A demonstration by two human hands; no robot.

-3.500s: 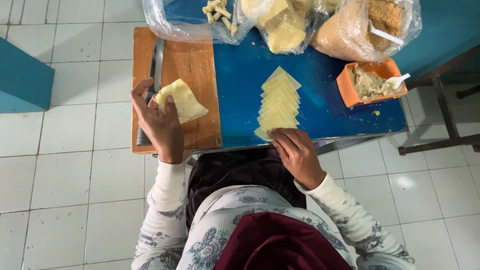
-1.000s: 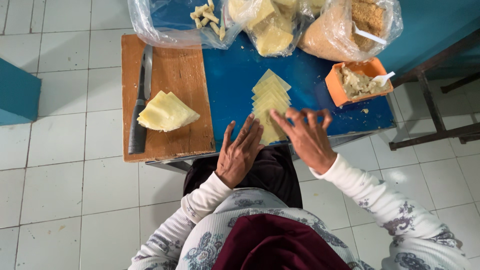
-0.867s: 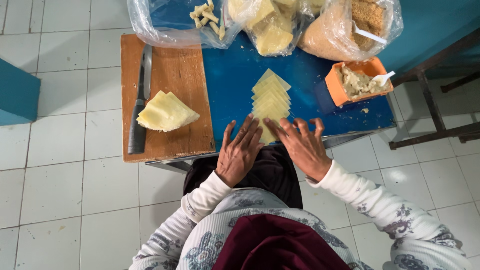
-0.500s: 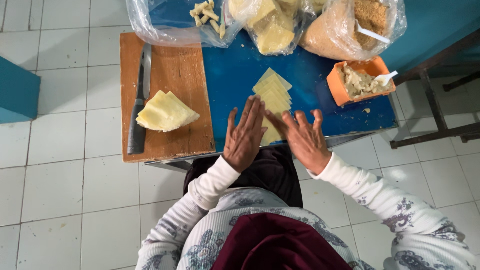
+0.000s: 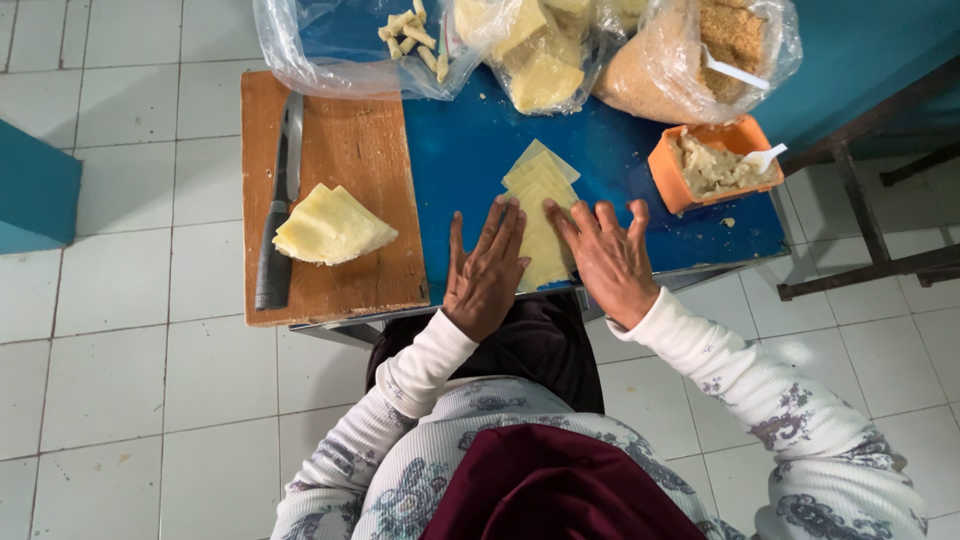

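Surface: one blue table [image 5: 470,150], set on a floor of pale square tiles [image 5: 120,380]; a dark metal frame [image 5: 870,220] stands off its right edge, a teal block [image 5: 35,195] well apart to the left.

Left edge of the table: one wooden cutting board [image 5: 350,160], bearing one stack of pale yellow triangular sheets [image 5: 330,225] and one dark-handled knife [image 5: 280,200] lying along its left side.

Near edge, middle: one overlapping row of pale yellow square sheets [image 5: 540,180], running from the table's middle to the near edge.

Left hand [image 5: 487,270]: flat, fingers spread, palm down, gripping nothing; its fingertips touch the row's left side.

Right hand [image 5: 605,258]: flat, fingers spread, gripping nothing; resting on the row's right side.

Far edge: three clear plastic bags. One [image 5: 340,50] holds small pale rolled pieces, one [image 5: 540,50] holds yellow sheets, one [image 5: 700,50] holds brown crumbs and a white spoon.

Right edge: one orange tub [image 5: 665,170] of pale filling, with one white spoon [image 5: 765,157] in it.
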